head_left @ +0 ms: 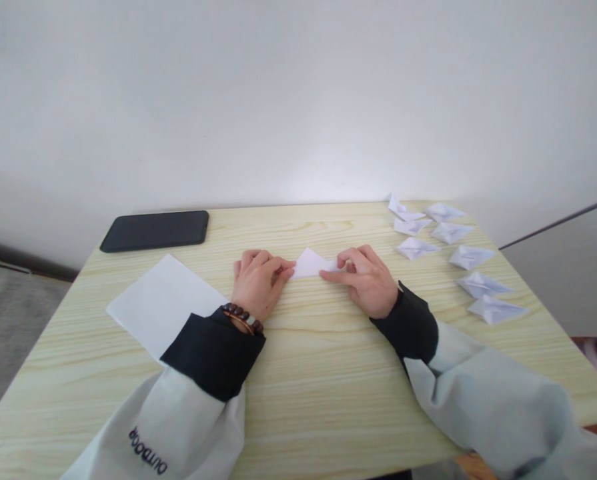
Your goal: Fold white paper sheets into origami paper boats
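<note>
A small folded piece of white paper (308, 264) lies on the wooden table between my hands, its peak pointing toward the wall. My left hand (259, 281) pinches its left end between thumb and fingers. At the other end, my right hand (367, 280) grips the paper, with one finger laid along the lower edge and the others curled. Part of the paper's right end is hidden by those fingers. Under my left wrist, flat square white sheets (163, 300) are partly covered by the sleeve.
Several folded paper boats (471, 257) stand in rough rows on the right; one paper shape (402, 209) at the back has a raised point. A black phone (155, 231) lies at the back left. The table (308, 400) meets a white wall (298, 100) behind.
</note>
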Demonstrator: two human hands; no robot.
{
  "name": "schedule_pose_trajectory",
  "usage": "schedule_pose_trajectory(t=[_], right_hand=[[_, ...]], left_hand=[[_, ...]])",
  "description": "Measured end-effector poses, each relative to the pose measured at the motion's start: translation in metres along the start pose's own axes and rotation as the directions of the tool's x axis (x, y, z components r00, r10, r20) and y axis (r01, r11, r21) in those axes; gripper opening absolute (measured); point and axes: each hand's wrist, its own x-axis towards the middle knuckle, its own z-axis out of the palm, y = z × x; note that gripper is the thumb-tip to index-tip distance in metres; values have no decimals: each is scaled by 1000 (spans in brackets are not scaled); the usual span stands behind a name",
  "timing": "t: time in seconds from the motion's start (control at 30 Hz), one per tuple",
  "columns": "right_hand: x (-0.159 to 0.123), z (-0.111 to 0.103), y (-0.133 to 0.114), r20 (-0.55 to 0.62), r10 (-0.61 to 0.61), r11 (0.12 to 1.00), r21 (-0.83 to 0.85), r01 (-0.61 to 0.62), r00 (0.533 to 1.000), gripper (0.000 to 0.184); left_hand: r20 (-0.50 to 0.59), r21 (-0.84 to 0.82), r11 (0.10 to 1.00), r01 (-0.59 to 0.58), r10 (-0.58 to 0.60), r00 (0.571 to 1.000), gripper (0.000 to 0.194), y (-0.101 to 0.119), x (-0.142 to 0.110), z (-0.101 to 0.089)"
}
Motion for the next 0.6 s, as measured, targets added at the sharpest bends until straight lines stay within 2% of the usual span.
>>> schedule_pose_trajectory(t=[0.13,0.2,0.27,0.33,0.4,0.47,0.6], right_hand=[[-11,-9,9,-75,10,1000,3,-10,997,43],[-12,-12,10,-84,23,1000,7,-23,996,42],[-10,-12,7,-67,21,1000,11,-21,998,38],[-7,-11,2,-41,17,1000,13,-17,999,29],[-3,-11,-3,-19,31,999,23,-31,999,23],[1,-10,-5,6,44,998,44,-44,999,19],[6,-8,-6,24,55,993,106,-57,998,13]], left_hand=[[-5,6,1000,-12,12,1000,19,-1,0,0],[-49,32,998,-57,58,997,20,0,-1,0],[-95,83,981,-175,182,979,21,1,-2,1],[-92,135,932,-335,349,933,26,3,-2,2],[-64,150,882,-448,460,885,25,4,-2,3],[-62,146,869,-472,484,873,21,4,-1,4],[-79,165,878,-450,466,881,20,4,2,6]])
